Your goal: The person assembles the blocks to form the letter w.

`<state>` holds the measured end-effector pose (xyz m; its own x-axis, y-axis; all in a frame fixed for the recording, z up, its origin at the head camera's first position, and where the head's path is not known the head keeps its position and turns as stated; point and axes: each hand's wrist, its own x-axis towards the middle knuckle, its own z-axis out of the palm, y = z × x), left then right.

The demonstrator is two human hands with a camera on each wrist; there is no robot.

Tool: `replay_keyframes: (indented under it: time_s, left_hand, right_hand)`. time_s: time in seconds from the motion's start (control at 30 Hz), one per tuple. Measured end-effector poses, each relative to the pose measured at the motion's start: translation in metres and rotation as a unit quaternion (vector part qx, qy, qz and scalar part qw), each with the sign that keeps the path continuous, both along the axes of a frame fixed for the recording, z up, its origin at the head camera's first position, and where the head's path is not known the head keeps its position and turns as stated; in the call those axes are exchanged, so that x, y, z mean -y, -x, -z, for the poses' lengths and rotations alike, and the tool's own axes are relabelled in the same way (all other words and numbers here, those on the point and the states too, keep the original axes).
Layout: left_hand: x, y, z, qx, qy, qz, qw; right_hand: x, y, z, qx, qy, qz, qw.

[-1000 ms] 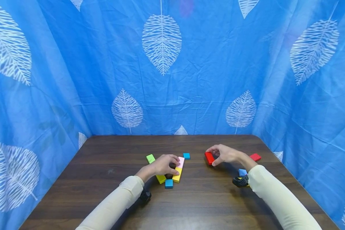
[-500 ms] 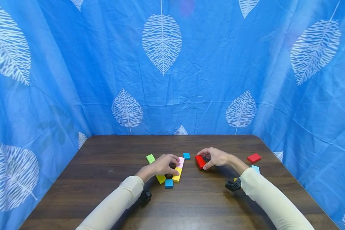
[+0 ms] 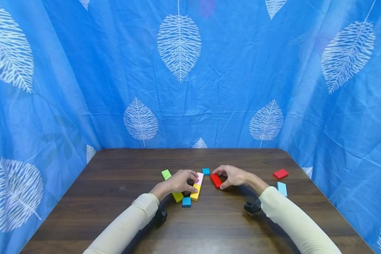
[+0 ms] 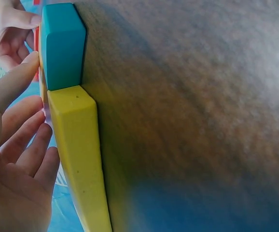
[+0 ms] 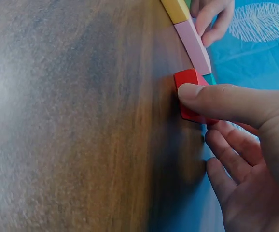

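My right hand (image 3: 236,175) pinches a red block (image 3: 215,181) between thumb and fingertips, just right of a row of blocks on the table. In the right wrist view the thumb lies on one end of the red block, whose corner overlaps the pink block's end. My left hand (image 3: 179,180) rests its fingertips on the pink block (image 3: 200,178) and its thumb on the orange-yellow block (image 3: 195,195) joined end to end with it. Under that hand runs a slanting row of a green block (image 3: 166,174) and a yellow block (image 3: 178,197). Blue blocks sit at the far end (image 3: 205,171) and near end (image 3: 186,202).
A second red block (image 3: 280,174) and a light-blue block (image 3: 282,188) lie at the right, near my right forearm. Black wrist cameras hang under both wrists. The brown wooden table (image 3: 209,225) is surrounded by a blue leaf-patterned curtain (image 3: 209,88).
My right hand has carried the red block leftward, close to the pink block. The light-blue block at the right has come into view from behind the sleeve. The left hand stays put.
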<state>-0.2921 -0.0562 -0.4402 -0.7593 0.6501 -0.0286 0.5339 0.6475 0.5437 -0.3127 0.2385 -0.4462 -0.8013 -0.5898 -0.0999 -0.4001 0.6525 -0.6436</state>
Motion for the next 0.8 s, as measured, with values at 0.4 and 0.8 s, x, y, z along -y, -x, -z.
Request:
replay_keyframes:
  time_s: [0.4, 0.8]
  left_hand:
    - [-0.0005, -0.0009, -0.0005, 0.005, 0.002, -0.004, 1.0]
    - [-0.001, -0.0011, -0.0001, 0.013, -0.002, -0.012, 0.9998]
  right_hand:
    - [0.001, -0.0006, -0.0003, 0.029, -0.002, 0.028, 0.999]
    - [0.0037, 0.0001, 0.0007, 0.024, -0.001, 0.047, 0.999]
